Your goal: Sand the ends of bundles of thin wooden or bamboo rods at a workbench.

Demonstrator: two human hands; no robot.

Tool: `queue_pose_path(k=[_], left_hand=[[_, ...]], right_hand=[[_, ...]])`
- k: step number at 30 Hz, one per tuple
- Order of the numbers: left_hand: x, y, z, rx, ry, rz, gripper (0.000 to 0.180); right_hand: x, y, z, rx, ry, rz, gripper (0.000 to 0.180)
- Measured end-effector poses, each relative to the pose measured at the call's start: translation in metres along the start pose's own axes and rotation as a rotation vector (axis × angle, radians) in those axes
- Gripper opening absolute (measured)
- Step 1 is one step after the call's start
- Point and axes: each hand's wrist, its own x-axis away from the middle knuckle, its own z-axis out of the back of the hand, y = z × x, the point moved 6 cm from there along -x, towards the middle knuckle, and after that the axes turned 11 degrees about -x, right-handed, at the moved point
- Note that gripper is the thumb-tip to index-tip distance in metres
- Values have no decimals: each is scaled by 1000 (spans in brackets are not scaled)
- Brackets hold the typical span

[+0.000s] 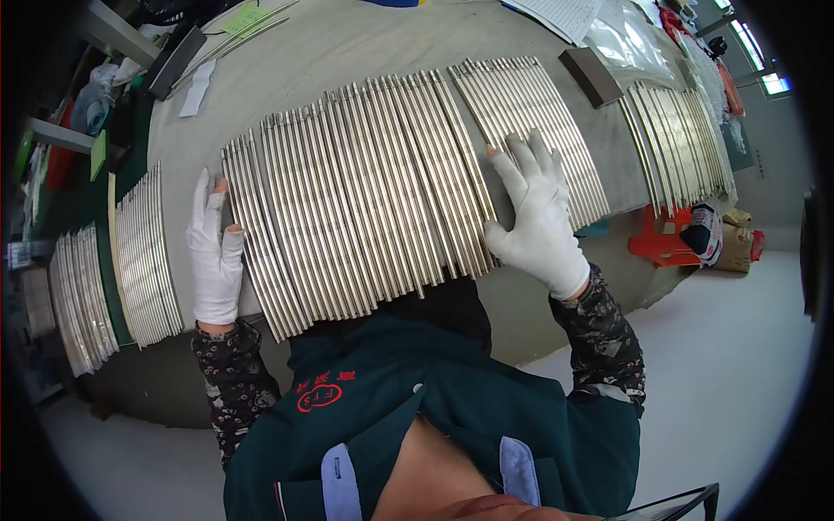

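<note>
A wide row of thin silvery metal rods point(347, 191) lies side by side on the grey table point(304, 61), their ends uneven. My left hand point(213, 247), in a white glove with some fingertips bare, rests upright along the row's left edge, its fingers stretched and thumb against or close beside the outermost rods. On the right, my gloved right hand point(540, 213) lies with spread fingers over a second group of rods point(521, 95), its thumb reaching the right edge of the wide row. A narrow gap divides the two groups. Neither hand grips a rod.
More rods point(682, 143) lie at the far right, beside a dark block point(591, 76). Further bundles point(143, 260) sit at the left. Papers point(556, 16) and plastic film point(630, 39) are at the back; a red stool point(662, 239) stands below the table's right side.
</note>
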Motion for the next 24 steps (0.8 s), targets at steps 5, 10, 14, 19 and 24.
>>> queue_pose_path(k=[5,10,14,19,24], left_hand=[[-1,2,0,8,11,-33,73],[1,0,-1,14,30,-41,71],[0,7,0,23,6,-39,70],[-3,13,2,-2,11,-41,69],[-2,16,2,5,7,-43,70]], right_hand=[[3,19,2,105,2,-21,71],[-3,-15,-8,14,-15,55,69],[-1,-5,-2,93,4,55,65],[-2,-20,-4,-14,6,73,66],[-3,-15,-6,20,4,81,69]])
